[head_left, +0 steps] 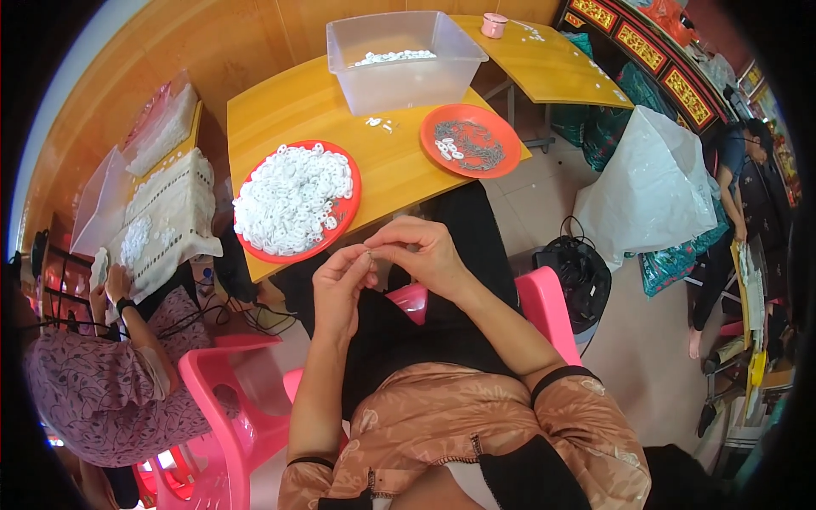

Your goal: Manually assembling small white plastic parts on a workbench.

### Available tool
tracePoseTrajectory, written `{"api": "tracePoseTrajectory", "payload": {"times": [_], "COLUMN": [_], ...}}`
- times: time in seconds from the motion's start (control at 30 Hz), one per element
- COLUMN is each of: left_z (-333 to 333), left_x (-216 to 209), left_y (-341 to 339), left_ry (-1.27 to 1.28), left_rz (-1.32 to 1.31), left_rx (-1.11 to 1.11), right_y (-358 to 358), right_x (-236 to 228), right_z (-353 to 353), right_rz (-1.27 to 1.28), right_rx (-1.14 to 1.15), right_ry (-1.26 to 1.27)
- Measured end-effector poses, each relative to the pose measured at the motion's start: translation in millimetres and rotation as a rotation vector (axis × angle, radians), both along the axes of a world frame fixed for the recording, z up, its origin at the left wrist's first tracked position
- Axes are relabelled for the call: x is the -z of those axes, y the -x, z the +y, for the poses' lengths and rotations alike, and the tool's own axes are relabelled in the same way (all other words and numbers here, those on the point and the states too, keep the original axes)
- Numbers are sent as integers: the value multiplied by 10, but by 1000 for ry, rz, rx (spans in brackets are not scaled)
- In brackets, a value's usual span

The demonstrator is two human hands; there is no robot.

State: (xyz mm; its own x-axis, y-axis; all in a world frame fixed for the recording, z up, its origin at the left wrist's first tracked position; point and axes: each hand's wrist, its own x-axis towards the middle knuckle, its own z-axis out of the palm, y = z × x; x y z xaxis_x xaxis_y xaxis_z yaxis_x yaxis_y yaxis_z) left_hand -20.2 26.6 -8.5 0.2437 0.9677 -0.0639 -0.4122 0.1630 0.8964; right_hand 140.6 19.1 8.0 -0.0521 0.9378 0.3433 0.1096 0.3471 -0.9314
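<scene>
Above my lap, my left hand (pixel 340 285) and my right hand (pixel 422 257) meet, thumbs and fingers pinched together at the fingertips. Whatever lies between them is too small and covered to make out. Ahead to the left, a red plate (pixel 354 191) is heaped with small white oval plastic pieces (pixel 291 200). An orange-red plate (pixel 508 140) farther right holds thin grey metal pieces (pixel 489 155) and a few white ones. Both plates are on the yellow table (pixel 391 161). Something pink and shiny (pixel 411 302) shows below my hands, on my dark lap.
A clear plastic bin (pixel 408 89) with white pieces stands at the table's far side. A second yellow table (pixel 552 68) bears a pink cup (pixel 493 25). A co-worker (pixel 110 365) sits at left; white sacks (pixel 650 183) and a black bag (pixel 574 285) are at right.
</scene>
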Motion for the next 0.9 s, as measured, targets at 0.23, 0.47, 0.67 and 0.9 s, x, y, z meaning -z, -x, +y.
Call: {"api": "tracePoseTrajectory", "payload": {"times": [0.23,0.47,0.67,0.9], "left_z": [46,60,56,35], "left_x": [-18,-14,-7,-22], "left_y": [29,4,38,-3], "left_ry": [230,132,-91,-150], "left_rz": [-217,-150,26,61], "left_rx": [209,59,-45,-56], "right_y": [43,21,52,118], "right_x": [-90,50,-18,-12], "right_z": [-37,-40,-64,-89], "right_rz": [-58,161,-52,46], "right_rx": [-3,71,57,86], "right_ry": [-158,126,-11,50]}}
